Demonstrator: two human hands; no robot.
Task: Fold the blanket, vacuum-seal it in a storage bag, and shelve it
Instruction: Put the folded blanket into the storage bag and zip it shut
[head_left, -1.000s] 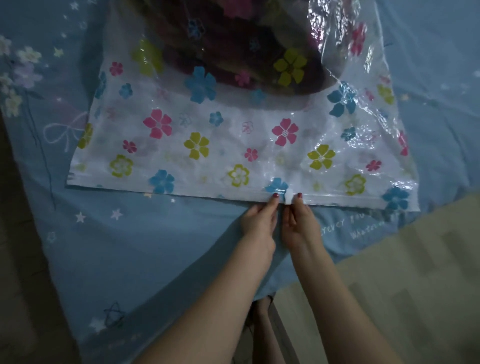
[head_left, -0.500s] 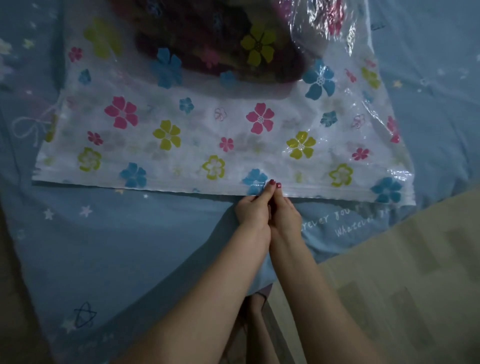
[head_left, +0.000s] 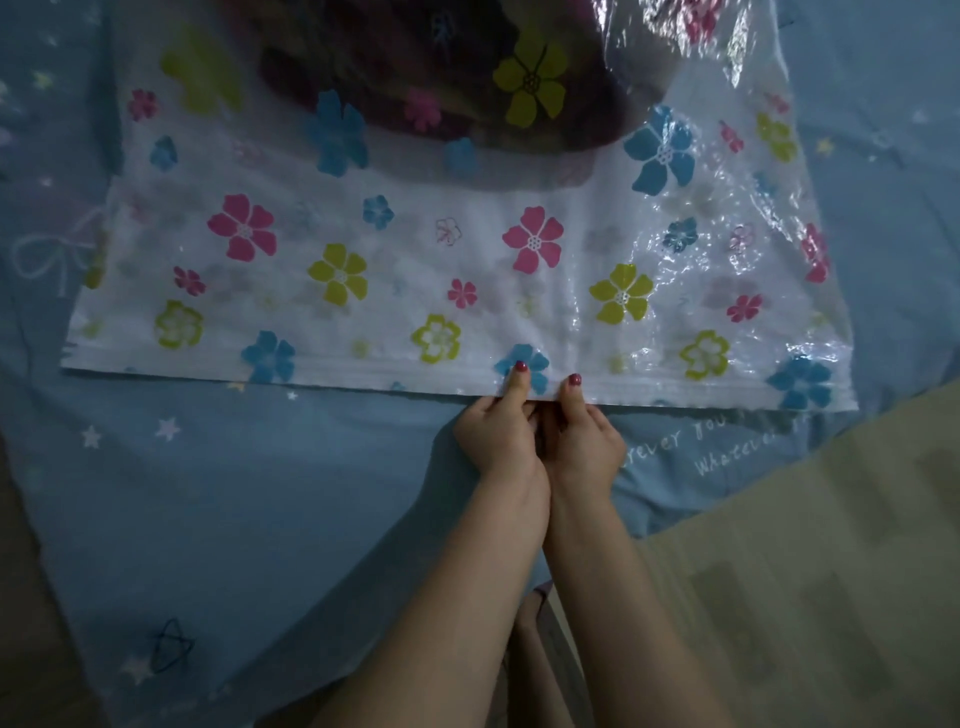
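Observation:
A clear storage bag (head_left: 395, 270) printed with pink, yellow and blue flowers lies flat on the bed, its zip edge (head_left: 322, 370) nearest me. A dark folded blanket (head_left: 431, 67) shows through the plastic at the far end. My left hand (head_left: 498, 431) and my right hand (head_left: 582, 436) sit side by side at the zip edge, a little right of its middle. Each pinches the strip, thumb on top and fingers curled beneath. The two thumbs are a short gap apart.
A blue bedsheet (head_left: 223, 493) with white stars and printed writing covers the bed. The bed's corner points toward me, with pale wood-pattern floor (head_left: 810, 571) to the right and darker floor at the far left. My feet show below my forearms.
My thumbs, together half a second ago, have spread a little apart along the zip edge. Both hands stay at about the same spot on the bag.

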